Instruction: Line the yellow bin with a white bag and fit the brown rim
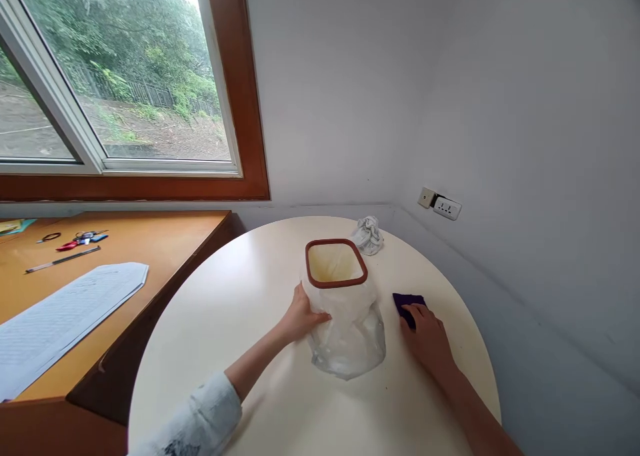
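Observation:
A small wastebasket [320,285] with a reddish-brown rim and a pale yellow inside stands upright on the round cream table [210,349]. A translucent white bin liner [347,336] hangs loosely around its outside down to the tabletop. My left hand [301,315] grips the basket's left side through the liner, thumb across the front and fingers behind. To the right, my right hand [425,336] has its fingers bent over a folded dark purple cloth [407,304], which lies on the table. Part of the cloth is hidden under that hand.
A crumpled white bag or cloth [369,236] sits behind the basket by the wall. On the left, a wooden desk [165,233] holds papers [75,316], a pen [63,260] and keys [83,240]. A wall socket [447,207] is at the right, a window [150,76] at the left.

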`<state>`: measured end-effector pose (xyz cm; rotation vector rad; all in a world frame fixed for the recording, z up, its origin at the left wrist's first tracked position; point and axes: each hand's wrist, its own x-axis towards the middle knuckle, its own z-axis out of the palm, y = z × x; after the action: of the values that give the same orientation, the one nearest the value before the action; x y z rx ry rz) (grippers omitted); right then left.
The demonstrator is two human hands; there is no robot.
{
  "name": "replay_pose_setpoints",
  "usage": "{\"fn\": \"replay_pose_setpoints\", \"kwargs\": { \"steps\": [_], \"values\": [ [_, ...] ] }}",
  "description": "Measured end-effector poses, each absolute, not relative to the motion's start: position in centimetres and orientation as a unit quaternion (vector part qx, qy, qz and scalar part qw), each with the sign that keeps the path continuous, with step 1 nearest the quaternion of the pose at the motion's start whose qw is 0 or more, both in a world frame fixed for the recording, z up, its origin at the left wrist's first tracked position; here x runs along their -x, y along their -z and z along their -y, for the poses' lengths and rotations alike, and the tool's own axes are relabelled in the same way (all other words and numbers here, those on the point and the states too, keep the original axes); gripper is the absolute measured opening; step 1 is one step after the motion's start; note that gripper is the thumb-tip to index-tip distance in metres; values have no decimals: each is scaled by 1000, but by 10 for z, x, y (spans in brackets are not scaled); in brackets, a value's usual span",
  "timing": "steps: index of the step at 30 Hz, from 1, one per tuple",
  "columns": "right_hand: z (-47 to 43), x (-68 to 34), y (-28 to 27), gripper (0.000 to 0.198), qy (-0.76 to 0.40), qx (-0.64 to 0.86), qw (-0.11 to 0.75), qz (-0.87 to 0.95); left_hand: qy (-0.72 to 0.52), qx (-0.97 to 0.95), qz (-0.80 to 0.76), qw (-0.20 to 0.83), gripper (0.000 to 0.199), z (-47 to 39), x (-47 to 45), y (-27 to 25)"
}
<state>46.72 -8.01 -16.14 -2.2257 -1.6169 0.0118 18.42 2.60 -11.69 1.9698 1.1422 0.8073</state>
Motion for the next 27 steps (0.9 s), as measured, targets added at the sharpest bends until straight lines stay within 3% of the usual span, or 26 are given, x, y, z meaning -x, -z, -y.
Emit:
{"fn": "replay_pose_setpoints", "kwargs": {
  "steps": [11,16,27],
  "values": [
    [102,-460,154,31,26,807,192,558,-264,-745,-490,368,106,-38,-308,122],
    [99,-459,152,32,44,810,182,555,-255,-750,-483,374,104,-42,-350,125],
    [100,-463,157,33,36,804,175,567,-234,-780,-414,406,102,-32,-357,112]
  ]
}}
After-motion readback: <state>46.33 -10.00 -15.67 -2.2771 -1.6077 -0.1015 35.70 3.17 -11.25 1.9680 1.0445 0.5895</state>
